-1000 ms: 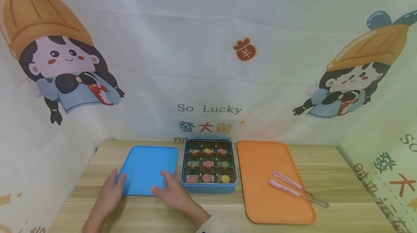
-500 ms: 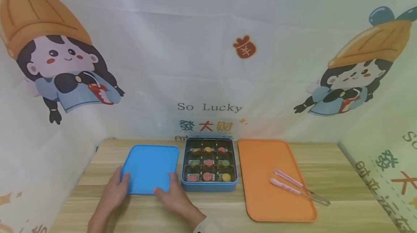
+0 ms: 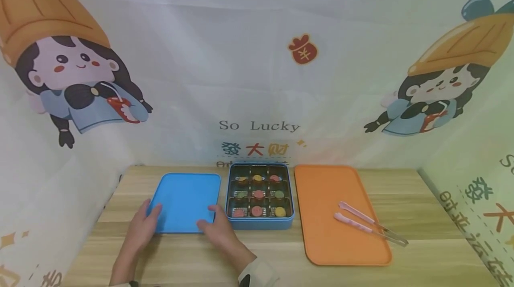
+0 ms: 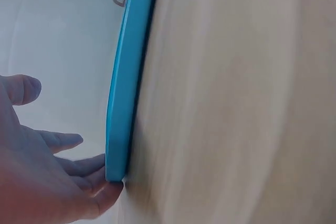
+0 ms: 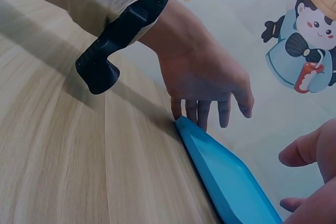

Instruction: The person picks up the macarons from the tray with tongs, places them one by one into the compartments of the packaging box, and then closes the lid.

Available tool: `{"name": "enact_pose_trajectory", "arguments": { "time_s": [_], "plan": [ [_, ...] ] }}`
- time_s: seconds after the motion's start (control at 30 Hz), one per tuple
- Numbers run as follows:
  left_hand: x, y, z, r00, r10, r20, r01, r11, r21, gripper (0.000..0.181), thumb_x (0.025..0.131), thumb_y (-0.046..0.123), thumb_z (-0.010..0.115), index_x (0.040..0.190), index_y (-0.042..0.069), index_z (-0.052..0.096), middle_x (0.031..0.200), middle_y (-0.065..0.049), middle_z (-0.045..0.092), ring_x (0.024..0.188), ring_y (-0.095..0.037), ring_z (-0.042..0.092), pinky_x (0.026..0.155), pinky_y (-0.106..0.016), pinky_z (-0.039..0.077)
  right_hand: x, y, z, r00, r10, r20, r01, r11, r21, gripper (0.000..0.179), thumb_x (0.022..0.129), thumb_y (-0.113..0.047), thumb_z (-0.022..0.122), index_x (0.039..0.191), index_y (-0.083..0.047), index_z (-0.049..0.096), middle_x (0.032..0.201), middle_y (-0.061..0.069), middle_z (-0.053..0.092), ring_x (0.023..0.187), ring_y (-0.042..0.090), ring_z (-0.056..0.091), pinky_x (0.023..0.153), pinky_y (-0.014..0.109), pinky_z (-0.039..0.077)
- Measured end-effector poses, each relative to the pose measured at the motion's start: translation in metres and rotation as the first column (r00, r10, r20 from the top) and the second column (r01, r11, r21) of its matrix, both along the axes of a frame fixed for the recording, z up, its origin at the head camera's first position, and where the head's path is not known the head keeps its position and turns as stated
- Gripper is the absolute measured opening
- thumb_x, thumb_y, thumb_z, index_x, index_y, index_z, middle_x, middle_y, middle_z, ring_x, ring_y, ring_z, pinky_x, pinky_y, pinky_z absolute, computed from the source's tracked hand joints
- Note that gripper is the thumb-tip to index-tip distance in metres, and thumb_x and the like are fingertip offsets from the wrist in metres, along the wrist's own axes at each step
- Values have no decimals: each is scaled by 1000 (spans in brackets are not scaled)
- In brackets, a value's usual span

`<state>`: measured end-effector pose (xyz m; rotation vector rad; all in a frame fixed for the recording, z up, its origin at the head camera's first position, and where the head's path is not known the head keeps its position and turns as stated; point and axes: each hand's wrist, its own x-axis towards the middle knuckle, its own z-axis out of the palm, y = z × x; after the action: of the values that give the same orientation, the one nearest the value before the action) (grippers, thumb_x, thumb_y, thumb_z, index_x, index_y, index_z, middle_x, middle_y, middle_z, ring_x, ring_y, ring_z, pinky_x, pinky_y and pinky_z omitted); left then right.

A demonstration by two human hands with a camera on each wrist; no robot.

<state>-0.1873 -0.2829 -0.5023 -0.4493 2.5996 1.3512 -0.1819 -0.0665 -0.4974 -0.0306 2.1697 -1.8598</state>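
A shallow blue tray [image 3: 186, 202] with a low raised rim lies flat on the left part of the table. My left hand [image 3: 142, 226] is at its left edge, thumb over the near-left corner. In the left wrist view the fingers [image 4: 86, 182] extend to the blue edge, loosely spread. On the opposite side, my right hand [image 3: 221, 231] stands at the near-right corner with thumb and forefinger apart. Just right of it is a blue box [image 3: 261, 223] with a dark divided insert, holding small round red, yellow and green pieces [image 3: 256, 211].
An orange tray [image 3: 333, 238] lies right of the box. Tongs [image 3: 373, 224] with pink tips rest across its right edge. A printed white cloth [image 3: 180, 55] walls in the back and sides of the wooden table [image 3: 433, 242].
The left hand has moved right, and the blue tray's near edge has shifted slightly right with it. My right hand has moved a little right too. The head view has tilted down slightly.
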Motion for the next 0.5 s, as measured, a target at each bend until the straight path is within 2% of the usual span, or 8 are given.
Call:
{"name": "enact_pose_trajectory", "arguments": {
  "time_s": [0.17, 0.3, 0.4, 0.47, 0.5],
  "plan": [
    [2, -1, 3, 998, 56, -5, -56, 998, 5, 82, 104, 55, 22, 156, -4, -2, 156, -40, -2, 145, -57, 0, 116, -69, 8, 0, -2, 0, 1000, 8, 0, -8, 1000, 4, 52, 88, -12, 66, 136, 2, 51, 141, 24, 49, 132, 44, 44, 109, 59, 37],
    [5, -5, 3, 995, 94, 26, -93, 995, -20, 87, 102, 59, 20, 154, -5, -6, 150, -47, -6, 139, -61, -1, 113, -71, 11, 2, -7, 1, 1000, 20, 24, -20, 1000, 1, 58, 90, -10, 63, 142, 7, 44, 142, 27, 46, 131, 45, 46, 110, 58, 38],
    [7, -10, 4, 992, 109, 64, -108, 994, -23, 90, 100, 62, 18, 153, -7, -9, 147, -49, -8, 137, -63, -2, 113, -72, 11, 3, -9, 0, 999, 23, 47, -23, 1000, -1, 60, 91, -8, 62, 144, 10, 40, 145, 29, 41, 135, 46, 41, 112, 59, 35],
    [7, -11, 5, 990, 118, 81, -116, 993, -28, 91, 100, 62, 18, 153, -7, -9, 147, -49, -10, 138, -62, -3, 114, -71, 10, 3, -10, 0, 998, 22, 58, -22, 1000, 2, 58, 91, -7, 61, 143, 11, 41, 144, 29, 41, 136, 45, 40, 112, 59, 34],
    [7, -13, 5, 989, 120, 88, -118, 993, -27, 91, 100, 63, 18, 152, -8, -8, 148, -48, -10, 139, -62, -4, 114, -70, 9, 3, -10, -1, 998, 23, 57, -23, 1000, 11, 54, 91, -6, 61, 139, 12, 44, 141, 28, 45, 133, 43, 43, 110, 57, 37]
  ]
}}
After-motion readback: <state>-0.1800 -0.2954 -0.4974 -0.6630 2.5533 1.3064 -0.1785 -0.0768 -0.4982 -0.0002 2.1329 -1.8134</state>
